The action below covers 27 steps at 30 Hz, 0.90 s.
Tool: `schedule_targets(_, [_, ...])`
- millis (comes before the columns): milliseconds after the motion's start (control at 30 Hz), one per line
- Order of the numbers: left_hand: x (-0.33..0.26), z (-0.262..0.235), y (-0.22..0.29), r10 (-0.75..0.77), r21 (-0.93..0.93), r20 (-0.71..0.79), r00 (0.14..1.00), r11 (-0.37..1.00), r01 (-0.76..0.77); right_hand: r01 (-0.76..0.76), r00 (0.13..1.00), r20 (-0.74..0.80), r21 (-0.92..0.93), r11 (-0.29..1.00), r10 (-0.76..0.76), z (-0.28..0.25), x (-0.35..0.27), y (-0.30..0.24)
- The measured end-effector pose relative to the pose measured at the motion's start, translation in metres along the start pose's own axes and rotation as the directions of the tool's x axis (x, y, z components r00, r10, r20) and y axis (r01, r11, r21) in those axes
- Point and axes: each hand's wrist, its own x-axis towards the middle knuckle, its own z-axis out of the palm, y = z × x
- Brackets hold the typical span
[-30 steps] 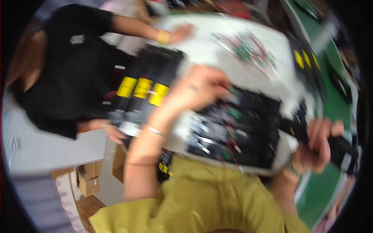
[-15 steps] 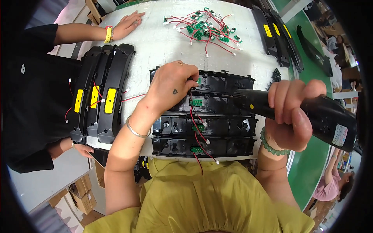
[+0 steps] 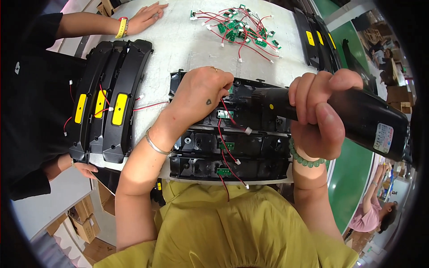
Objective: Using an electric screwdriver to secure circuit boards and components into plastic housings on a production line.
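In my right hand [image 3: 319, 107] is a black electric screwdriver [image 3: 375, 118], its nose pointing left over the topmost black plastic housing [image 3: 250, 89]. My left hand [image 3: 201, 91] pinches at the middle of that housing, where a sliver of green circuit board [image 3: 230, 90] shows beside the fingertips. From under the fingers a red and black wire runs down to a white plug [image 3: 248, 131]. Three more black housings lie below in a stack of rows, each with a small circuit board [image 3: 227, 146] and wires. The screwdriver's tip is hard to make out.
A heap of wired green circuit boards [image 3: 241, 31] lies at the far side of the white table. Black covers with yellow labels [image 3: 119, 109] stand at left, others [image 3: 310, 38] at far right. Another person's hand [image 3: 145, 18] rests on the table; their other hand [image 3: 85, 169] is lower left.
The screwdriver has moved left, closer to my left fingertips. A white plug now shows over the second housing. My left hand stays at the top housing; the whole view has shifted slightly.
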Motion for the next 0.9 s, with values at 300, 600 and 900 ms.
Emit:
schedule_targets(300, [-0.006,0.009,-0.003,0.02,-0.032,-0.056,0.998,0.999,-0.022,-0.009,0.998,0.057,0.111,0.994,0.003,-0.004,0.008,0.024])
schedule_targets(600, [-0.008,0.01,-0.006,0.038,-0.057,-0.079,0.996,0.998,-0.042,-0.011,0.998,0.064,0.066,0.998,0.007,-0.001,0.008,0.033])
schedule_targets(900, [-0.008,0.014,-0.004,0.006,-0.02,-0.046,0.999,1.0,-0.007,-0.044,0.986,0.162,0.038,0.998,0.037,-0.001,0.008,0.034])
